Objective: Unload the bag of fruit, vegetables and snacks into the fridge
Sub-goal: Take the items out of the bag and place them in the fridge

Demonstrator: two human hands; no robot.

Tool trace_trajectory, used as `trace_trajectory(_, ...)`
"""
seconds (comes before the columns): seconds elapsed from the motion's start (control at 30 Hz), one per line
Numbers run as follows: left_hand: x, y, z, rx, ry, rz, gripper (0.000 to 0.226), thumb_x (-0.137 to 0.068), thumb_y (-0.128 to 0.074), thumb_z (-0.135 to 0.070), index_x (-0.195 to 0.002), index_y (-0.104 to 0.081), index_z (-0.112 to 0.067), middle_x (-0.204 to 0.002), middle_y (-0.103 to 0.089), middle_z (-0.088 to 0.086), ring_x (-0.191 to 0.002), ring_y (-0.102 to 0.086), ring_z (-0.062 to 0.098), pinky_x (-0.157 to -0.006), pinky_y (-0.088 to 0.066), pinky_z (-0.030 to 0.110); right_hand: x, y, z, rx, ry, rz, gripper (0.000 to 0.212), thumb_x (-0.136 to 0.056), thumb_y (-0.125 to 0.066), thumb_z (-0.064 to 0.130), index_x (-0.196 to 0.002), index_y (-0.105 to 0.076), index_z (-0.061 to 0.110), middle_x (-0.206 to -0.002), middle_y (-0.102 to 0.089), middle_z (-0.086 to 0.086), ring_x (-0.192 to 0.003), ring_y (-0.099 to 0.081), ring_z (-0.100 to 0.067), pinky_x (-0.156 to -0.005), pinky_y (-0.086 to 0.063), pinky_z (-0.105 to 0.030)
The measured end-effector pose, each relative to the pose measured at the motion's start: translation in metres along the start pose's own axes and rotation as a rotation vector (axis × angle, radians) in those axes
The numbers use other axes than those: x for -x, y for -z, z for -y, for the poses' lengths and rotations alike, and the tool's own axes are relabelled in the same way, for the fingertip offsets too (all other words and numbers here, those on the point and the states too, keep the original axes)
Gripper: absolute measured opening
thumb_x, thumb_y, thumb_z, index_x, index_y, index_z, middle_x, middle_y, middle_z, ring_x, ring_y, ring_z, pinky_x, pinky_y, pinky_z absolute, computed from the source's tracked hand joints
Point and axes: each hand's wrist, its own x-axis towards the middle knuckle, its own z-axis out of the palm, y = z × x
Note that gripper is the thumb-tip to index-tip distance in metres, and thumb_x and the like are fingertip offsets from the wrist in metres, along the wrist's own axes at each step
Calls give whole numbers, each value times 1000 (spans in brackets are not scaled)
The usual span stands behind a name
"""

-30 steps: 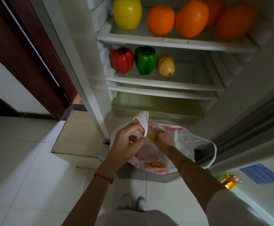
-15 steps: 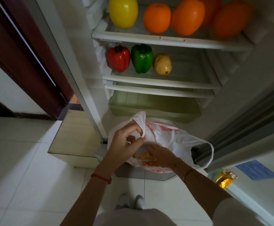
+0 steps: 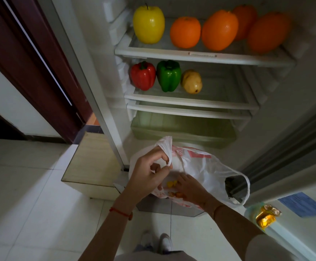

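Plastic: thin white carrier bag with red print (image 3: 206, 167), handle pinched between left hand (image 3: 146, 174) thumb and forefinger.
Right hand (image 3: 190, 187): inside bag mouth; fingers curled on small yellow-orange wrapped snacks (image 3: 172, 184), exact grip unclear.
Risk: snacks slip from fingertips; handle slips, mouth collapses.

Middle shelf (image 3: 226, 87) right half free — peppers (image 3: 156, 76) left

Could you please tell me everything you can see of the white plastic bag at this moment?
The plastic bag is thin, crinkled, translucent white film with red print. It hangs open before the fridge's lower drawer. The left hand pinches one handle, holding it up; the other handle loop droops free on the right. The right hand reaches into the mouth among small yellow-orange snacks.
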Motion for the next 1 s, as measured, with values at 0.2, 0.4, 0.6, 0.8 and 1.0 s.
trace_trajectory(0.2,0,0,-2,-10,-14,12,8,-84,-61,-5,-80,-54,-4,-79,-56,-8,-38,-54,16,-35,-43,33,5,-5,-3,-43,-79,-40,34,-81,-71,43,-110,-69,25,-118,-63,-1,-109,-63,-19,-95,-55,-32)
trace_trajectory(0.4,-1,1,-3,-4,23,13,9,-86,-62,-2,-80,-55,-5,-79,-57,-3,-38,-54,18,-36,-43,37,3,-5,-2,-56,-128,-14,29,-75,-76,39,-98,-69,22,-103,-68,0,-99,-65,-18,-91,-56,-34)
trace_trajectory(0.6,-2,1,-3,-14,14,17,13,-87,-62,5,-81,-55,-4,-80,-56,0,-40,-53,18,-38,-42,32,1,-9,-3,-13,-90,-18,23,-80,-73,39,-97,-74,25,-102,-72,4,-106,-64,-20,-95,-54,-35)
trace_trajectory(0.8,-3,2,-5,13,6,16,8,-83,-60,-3,-78,-56,-8,-80,-59,-3,-42,-52,18,-39,-42,27,1,0,-3,-46,-56,15,27,-91,-61,33,-108,-72,16,-107,-72,-5,-110,-63,-26,-103,-49,-41)
trace_trajectory(1.0,-3,2,-6,13,-10,20,7,-82,-60,-2,-78,-56,-7,-80,-58,-6,-45,-52,13,-41,-42,28,3,-1,1,-181,-83,19,32,-96,-55,37,-124,-64,25,-122,-67,-2,-114,-63,-26,-107,-47,-38)
